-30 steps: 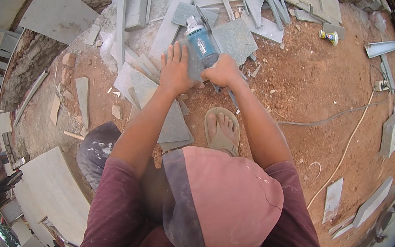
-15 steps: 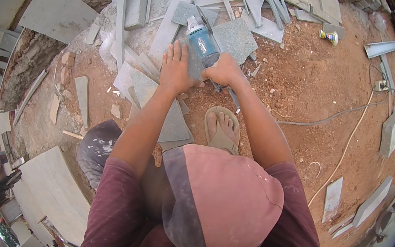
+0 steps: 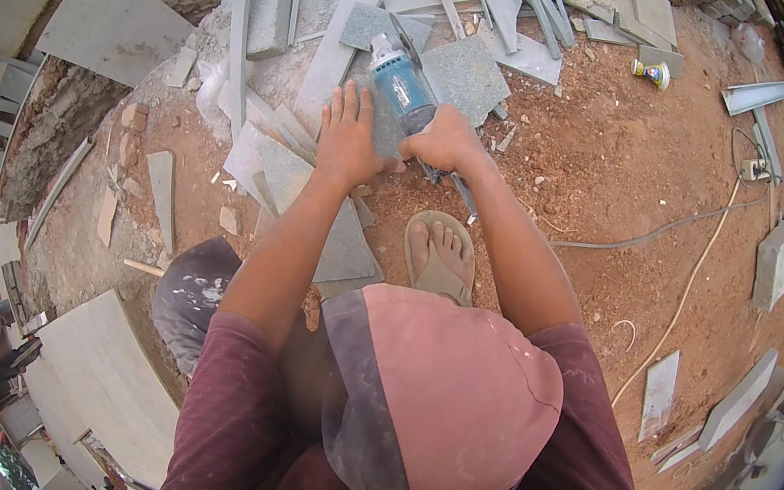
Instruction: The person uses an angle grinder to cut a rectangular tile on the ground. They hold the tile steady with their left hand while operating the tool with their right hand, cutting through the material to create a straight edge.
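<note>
My right hand is wrapped round the rear body of a teal angle grinder. The grinder's thin disc stands edge-on at the far side of its head, over a grey-green stone tile. Flat on the stone pieces just left of the grinder lies my left hand, fingers stretched out and thumb pointing toward the right hand. Closer to my sandalled foot, grey slabs overlap one another. Whether the disc is touching or spinning cannot be made out.
Stone offcuts and strips litter the far ground. A large slab leans at the far left. On the right, a grey cable runs to a socket box. A small yellow-and-white tub lies beyond on the red soil.
</note>
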{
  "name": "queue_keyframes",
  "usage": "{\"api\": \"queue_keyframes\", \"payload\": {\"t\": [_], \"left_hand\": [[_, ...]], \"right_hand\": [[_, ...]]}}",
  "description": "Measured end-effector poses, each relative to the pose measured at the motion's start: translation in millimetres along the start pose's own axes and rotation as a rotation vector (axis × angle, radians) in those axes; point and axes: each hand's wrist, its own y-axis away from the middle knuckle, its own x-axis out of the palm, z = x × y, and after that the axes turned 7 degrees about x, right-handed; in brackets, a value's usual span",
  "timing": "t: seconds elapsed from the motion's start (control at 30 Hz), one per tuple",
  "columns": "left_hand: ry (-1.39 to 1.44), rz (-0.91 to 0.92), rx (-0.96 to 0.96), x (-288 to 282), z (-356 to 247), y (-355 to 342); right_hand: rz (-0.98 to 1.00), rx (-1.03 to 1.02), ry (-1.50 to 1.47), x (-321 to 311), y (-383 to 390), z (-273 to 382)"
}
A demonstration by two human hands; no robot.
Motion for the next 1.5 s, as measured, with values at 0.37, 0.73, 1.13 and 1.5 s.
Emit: {"api": "queue_keyframes", "payload": {"t": [0.37,0.73,1.13,1.5], "left_hand": [[0.01,-0.014,0.0,-0.2,-0.8,1.6],[0.01,-0.025,0.005,1.0,-1.4,1.1],[-0.013,-0.024,-0.001,5.0,0.9,0.6],[0.008,-0.013,-0.011,0.0,-3.3,1.9]], "right_hand": [[0.047,-0.003,0.002,-6.0,4.7,3.5],[0.052,0.003,0.016,-8.6,6.2,2.7],[0.053,-0.013,-0.029,-8.2,6.1,-2.4],[0.071,0.005,-0.037,-8.1,6.4,-8.3]]}}
